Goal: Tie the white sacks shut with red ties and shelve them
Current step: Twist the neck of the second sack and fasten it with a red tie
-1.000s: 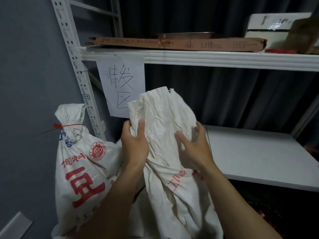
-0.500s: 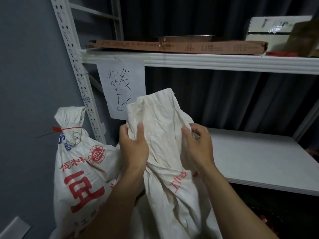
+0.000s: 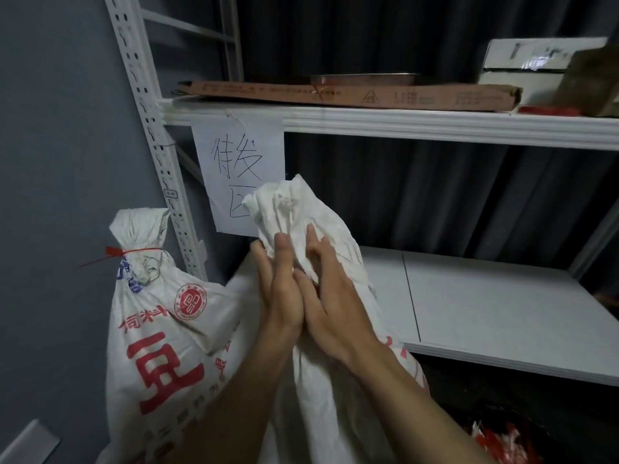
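Untied sack point(image 3: 338, 236) stands in front of the lower shelf's point(image 3: 485, 303) left end. Long axis is upright, with the bunched neck pointing up and slightly left. Left hand point(image 3: 278, 296) cups the neck. Right hand point(image 3: 335, 309) presses it, fingers spread. Tied sack point(image 3: 160, 329) with red tie point(image 3: 134, 254) sits just left. Shelf board extends right, and the upper shelf point(image 3: 402, 125) is above the neck.

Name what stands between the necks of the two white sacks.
Head view: the rack's perforated upright and the handwritten paper sign show between them, farther back.
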